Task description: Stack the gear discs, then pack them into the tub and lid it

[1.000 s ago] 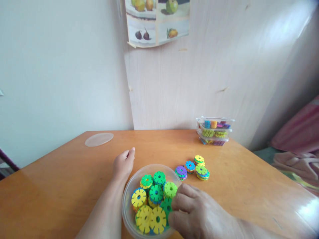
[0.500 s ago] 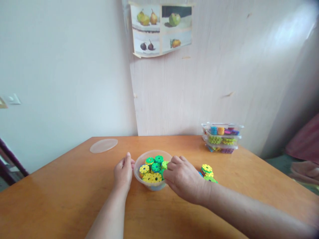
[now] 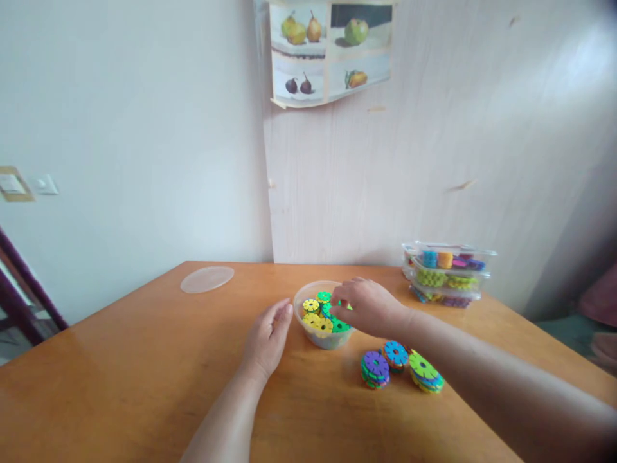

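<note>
A clear plastic bowl (image 3: 324,339) holds several flower-shaped notched discs (image 3: 311,321), yellow and green on top. My left hand (image 3: 268,335) is beside the bowl's left side, thumb up and fingers extended, holding nothing; whether it touches the rim is hard to tell. Over the bowl's right part is my right hand (image 3: 369,305), fingers bent downward and thumb apart, with no disc visible between them. It covers some discs. Below the right forearm lie small disc stacks on the table: one topped purple (image 3: 375,368), one blue (image 3: 395,355), one lime green (image 3: 425,368).
A round translucent lid (image 3: 207,280) lies at the table's back left. Stacked clear boxes (image 3: 450,275) with colourful pieces stand at the back right. A fruit picture sheet (image 3: 332,54) hangs on the wall behind the wooden table (image 3: 120,386). Another person's hand blurs at the right edge.
The view has shifted left. The bowl has shifted slightly right and away. My right hand has risen from the bowl's near right rim and its fingers have loosened. More disc stacks show below the forearm.
</note>
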The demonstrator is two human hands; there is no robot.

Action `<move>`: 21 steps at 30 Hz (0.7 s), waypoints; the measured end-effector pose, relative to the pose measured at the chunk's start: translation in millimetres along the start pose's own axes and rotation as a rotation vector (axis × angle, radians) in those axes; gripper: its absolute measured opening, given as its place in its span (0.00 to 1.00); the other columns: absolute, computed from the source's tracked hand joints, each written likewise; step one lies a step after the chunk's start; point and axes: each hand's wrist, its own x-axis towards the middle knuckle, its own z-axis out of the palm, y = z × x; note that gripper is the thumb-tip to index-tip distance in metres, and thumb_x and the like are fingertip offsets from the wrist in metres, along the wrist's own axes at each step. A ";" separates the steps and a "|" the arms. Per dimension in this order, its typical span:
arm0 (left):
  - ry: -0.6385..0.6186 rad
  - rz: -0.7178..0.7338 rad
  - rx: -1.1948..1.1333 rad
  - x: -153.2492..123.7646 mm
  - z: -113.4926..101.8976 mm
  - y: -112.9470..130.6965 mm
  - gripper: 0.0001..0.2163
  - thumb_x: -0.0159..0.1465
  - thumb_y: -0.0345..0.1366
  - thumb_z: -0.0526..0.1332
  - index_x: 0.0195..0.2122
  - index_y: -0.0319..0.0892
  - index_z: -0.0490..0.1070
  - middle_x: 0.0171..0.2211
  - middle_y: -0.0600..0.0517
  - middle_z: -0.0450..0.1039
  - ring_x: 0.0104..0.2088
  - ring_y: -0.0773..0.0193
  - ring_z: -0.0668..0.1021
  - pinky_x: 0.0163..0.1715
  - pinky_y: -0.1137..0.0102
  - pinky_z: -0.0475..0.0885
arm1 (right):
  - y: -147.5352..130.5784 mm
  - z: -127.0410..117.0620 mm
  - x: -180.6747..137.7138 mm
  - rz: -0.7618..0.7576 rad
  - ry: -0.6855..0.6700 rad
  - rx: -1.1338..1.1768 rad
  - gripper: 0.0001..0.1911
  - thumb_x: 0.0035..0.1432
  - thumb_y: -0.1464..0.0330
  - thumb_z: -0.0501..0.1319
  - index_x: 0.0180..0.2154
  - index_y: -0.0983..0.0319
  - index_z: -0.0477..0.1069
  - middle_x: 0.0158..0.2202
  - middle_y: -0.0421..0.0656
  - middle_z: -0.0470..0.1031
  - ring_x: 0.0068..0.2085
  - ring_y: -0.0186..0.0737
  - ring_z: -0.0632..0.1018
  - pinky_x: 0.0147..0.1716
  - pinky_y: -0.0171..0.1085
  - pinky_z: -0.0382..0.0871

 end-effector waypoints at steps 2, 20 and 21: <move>-0.021 0.013 0.017 -0.3 -0.1 -0.4 0.21 0.64 0.50 0.54 0.51 0.43 0.72 0.52 0.46 0.74 0.52 0.57 0.75 0.55 0.63 0.67 | 1.8 0.5 11.7 -0.001 -0.057 -0.027 0.15 0.57 0.55 0.58 0.40 0.55 0.78 0.37 0.43 0.79 0.39 0.43 0.76 0.34 0.36 0.62; -0.073 0.038 0.024 -3.6 1.5 -2.0 0.22 0.65 0.49 0.55 0.56 0.45 0.69 0.53 0.46 0.72 0.52 0.58 0.74 0.54 0.64 0.67 | 4.6 34.1 52.8 0.138 -0.175 0.388 0.13 0.51 0.62 0.58 0.23 0.63 0.73 0.18 0.35 0.63 0.21 0.29 0.64 0.19 0.30 0.54; -0.075 0.040 0.023 -3.6 1.3 -1.5 0.21 0.65 0.49 0.55 0.56 0.45 0.69 0.53 0.46 0.72 0.52 0.58 0.74 0.54 0.64 0.67 | 4.8 34.2 54.0 0.141 -0.156 0.367 0.12 0.51 0.63 0.58 0.23 0.63 0.73 0.18 0.36 0.64 0.21 0.30 0.65 0.20 0.30 0.54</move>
